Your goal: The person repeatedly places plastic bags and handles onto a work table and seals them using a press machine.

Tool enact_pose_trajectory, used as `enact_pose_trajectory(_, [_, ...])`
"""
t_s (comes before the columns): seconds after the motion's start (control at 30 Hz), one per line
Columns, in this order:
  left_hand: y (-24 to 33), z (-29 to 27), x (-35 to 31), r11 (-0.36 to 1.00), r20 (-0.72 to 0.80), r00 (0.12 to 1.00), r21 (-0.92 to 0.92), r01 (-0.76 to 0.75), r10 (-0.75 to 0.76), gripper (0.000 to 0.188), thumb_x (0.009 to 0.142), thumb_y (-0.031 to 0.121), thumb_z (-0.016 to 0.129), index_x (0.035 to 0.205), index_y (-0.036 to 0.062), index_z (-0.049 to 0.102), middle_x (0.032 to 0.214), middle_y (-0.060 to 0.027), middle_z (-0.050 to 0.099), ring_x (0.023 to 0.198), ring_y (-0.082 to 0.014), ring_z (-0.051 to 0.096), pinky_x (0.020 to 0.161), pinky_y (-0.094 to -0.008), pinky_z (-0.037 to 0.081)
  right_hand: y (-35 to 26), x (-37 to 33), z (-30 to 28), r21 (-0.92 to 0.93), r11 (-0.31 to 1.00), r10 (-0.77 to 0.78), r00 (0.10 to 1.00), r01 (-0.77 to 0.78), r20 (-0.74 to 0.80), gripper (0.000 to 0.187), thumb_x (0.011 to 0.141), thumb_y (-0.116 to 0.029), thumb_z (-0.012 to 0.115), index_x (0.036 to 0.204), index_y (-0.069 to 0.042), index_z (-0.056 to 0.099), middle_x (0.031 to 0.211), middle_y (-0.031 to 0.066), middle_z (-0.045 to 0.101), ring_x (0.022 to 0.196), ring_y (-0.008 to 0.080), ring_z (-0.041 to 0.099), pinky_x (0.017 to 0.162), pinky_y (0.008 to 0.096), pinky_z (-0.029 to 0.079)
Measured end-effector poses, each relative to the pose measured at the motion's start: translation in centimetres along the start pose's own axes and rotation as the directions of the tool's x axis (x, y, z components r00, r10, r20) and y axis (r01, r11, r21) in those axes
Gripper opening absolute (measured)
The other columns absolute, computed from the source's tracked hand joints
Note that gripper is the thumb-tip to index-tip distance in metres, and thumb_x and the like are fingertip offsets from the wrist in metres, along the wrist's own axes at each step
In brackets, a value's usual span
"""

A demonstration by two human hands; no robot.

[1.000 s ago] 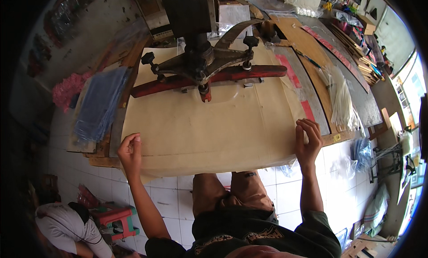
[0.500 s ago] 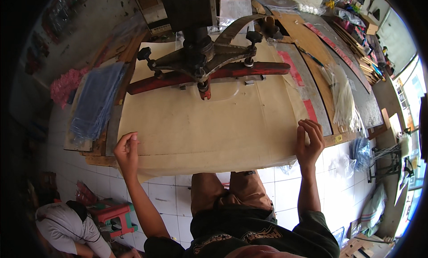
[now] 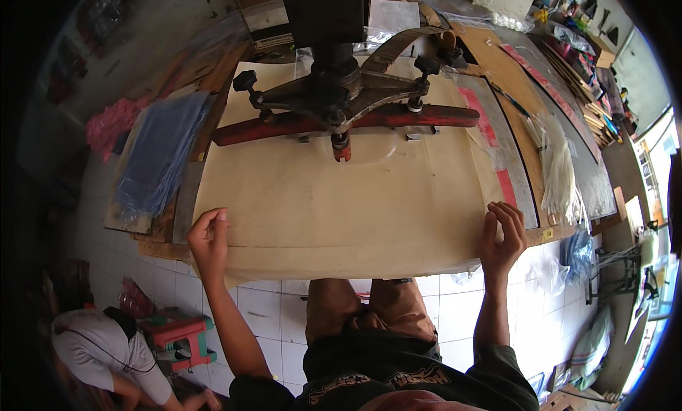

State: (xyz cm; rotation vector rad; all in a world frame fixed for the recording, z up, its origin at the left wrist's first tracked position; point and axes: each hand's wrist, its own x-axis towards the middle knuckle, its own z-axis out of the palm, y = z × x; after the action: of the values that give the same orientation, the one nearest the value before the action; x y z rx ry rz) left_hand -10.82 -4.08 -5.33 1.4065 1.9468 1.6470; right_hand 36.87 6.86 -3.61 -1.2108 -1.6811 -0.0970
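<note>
A broad tan sheet (image 3: 341,205) covers the work table in front of me, its front edge hanging over. My left hand (image 3: 208,238) is closed at its front left corner, fingers curled in and thumb against them. My right hand (image 3: 503,235) is closed in much the same way at the front right corner. Whatever thin edge either one may grip is too fine to make out. Above the back half stands a dark press head (image 3: 334,91) with black knobs and a curved red bar (image 3: 291,125). A small metal piece (image 3: 413,137) lies beneath the bar.
Blue plastic sheets (image 3: 160,155) lie stacked on the left, beside a pink bundle (image 3: 114,127). On the right are pale strips (image 3: 558,169) and a red-marked board (image 3: 550,91). At lower left, another person (image 3: 99,347) bends beside a red and green stool (image 3: 181,340).
The whole view has shifted slightly, so the table and press sit further right. Both hands keep their places at the sheet's front corners. The other person has moved a little.
</note>
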Motion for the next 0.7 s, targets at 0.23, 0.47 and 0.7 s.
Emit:
enact_pose_trajectory(0.23, [0.33, 0.25, -0.13, 1.000, -0.024, 1.000, 0.030, 0.001, -0.001, 0.020, 0.098, 0.013, 0.066, 0.102, -0.0057, 0.071, 0.087, -0.0055, 0.070, 0.073, -0.0101, 0.062, 0.071, -0.0247, 0.052, 0.02, 0.05, -0.16, 0.016, 1.000, 0.005, 1.000, -0.005, -0.007, 0.011, 0.085, 0.005, 0.068, 0.094, 0.003, 0.073, 0.096, 0.0146, 0.074, 0.098, 0.0318, 0.069, 0.089, 0.0404, 0.054])
enact_pose_trajectory(0.47, [-0.07, 0.19, -0.03, 1.000, -0.018, 1.000, 0.013, -0.012, 0.013, 0.020, 0.098, 0.013, 0.066, 0.102, -0.0056, 0.071, 0.087, -0.0055, 0.070, 0.074, -0.0096, 0.061, 0.070, -0.0244, 0.052, 0.15, 0.05, -0.17, 0.006, 1.000, 0.000, 1.000, 0.000, -0.021, 0.011, 0.085, 0.005, 0.068, 0.094, 0.002, 0.073, 0.096, 0.0143, 0.074, 0.097, 0.0314, 0.069, 0.087, 0.0400, 0.054])
enact_pose_trajectory(0.7, [-0.36, -0.01, 0.01, 1.000, -0.011, 1.000, 0.022, -0.014, 0.014, 0.020, 0.098, 0.013, 0.066, 0.102, -0.0060, 0.071, 0.086, -0.0048, 0.069, 0.074, -0.0087, 0.061, 0.070, -0.0241, 0.051, 0.11, 0.04, -0.13, 0.013, 1.000, 0.005, 1.000, -0.004, -0.027, 0.010, 0.085, 0.004, 0.068, 0.094, 0.002, 0.073, 0.096, 0.0139, 0.074, 0.097, 0.0310, 0.069, 0.087, 0.0395, 0.055])
